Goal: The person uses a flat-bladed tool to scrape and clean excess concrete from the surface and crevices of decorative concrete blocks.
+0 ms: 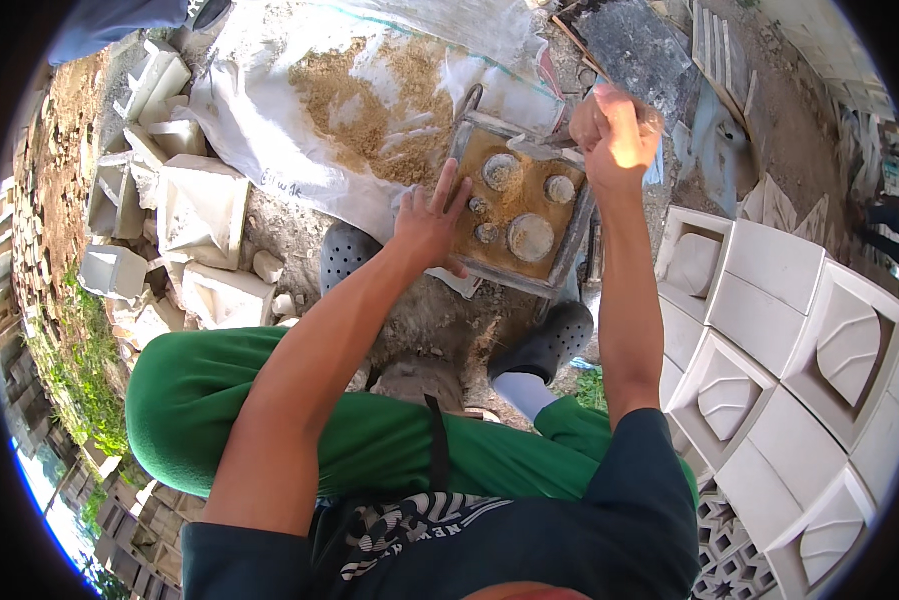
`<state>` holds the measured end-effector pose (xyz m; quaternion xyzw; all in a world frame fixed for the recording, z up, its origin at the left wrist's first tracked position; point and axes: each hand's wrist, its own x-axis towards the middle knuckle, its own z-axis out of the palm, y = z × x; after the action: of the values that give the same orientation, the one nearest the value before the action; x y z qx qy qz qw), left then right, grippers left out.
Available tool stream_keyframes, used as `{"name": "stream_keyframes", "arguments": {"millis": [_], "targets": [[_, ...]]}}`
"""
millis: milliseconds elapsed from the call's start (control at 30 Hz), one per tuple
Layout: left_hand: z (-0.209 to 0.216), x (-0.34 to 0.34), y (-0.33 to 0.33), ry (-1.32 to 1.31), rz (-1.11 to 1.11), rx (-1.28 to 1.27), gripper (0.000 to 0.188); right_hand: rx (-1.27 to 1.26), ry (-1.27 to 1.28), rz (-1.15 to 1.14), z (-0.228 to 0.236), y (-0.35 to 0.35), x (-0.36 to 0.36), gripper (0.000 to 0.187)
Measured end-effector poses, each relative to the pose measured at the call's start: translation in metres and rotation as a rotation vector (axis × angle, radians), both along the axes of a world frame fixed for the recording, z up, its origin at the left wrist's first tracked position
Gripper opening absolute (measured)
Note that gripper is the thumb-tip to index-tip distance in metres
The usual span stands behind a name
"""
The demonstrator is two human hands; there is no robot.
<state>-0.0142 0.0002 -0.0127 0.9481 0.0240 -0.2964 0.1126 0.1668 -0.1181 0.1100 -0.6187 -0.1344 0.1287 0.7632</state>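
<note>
Mold frame (pixel 573 262) with sand (pixel 518 205) and five round pieces (pixel 531 238) inside sits on the ground between the dark shoes (pixel 550 340), just below the white sheet (pixel 260 125). From my remote view it is nearly square; the slightly longer axis runs away from the wearer, far end leaning a little right, with one loop handle (pixel 470 98) at the far left corner. I see the left hand (pixel 428 222) along its left rim, fingers spread and released. The right hand (pixel 618 130) is clenched beside the far right corner; I cannot tell whether it grasps anything.
</note>
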Motion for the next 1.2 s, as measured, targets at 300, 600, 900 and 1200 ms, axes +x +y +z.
{"name": "stream_keyframes", "arguments": {"millis": [300, 600, 900, 1200], "targets": [[0.005, 0.004, 0.003, 0.042, 0.020, -0.009, 0.143, 0.027, -0.086, 0.196, -0.006, -0.020, -0.003, 0.036], [0.004, 0.004, 0.000, 0.054, 0.025, -0.033, 0.143, -0.019, -0.154, 0.177, -0.006, -0.061, -0.004, 0.038], [0.000, 0.003, -0.001, 0.025, 0.047, -0.015, 0.142, 0.164, -0.155, 0.168, -0.012, -0.092, -0.002, 0.038], [-0.002, -0.001, 0.001, 0.021, 0.041, -0.040, 0.142, 0.100, -0.515, 0.150, -0.021, -0.102, -0.043, 0.030]]}}
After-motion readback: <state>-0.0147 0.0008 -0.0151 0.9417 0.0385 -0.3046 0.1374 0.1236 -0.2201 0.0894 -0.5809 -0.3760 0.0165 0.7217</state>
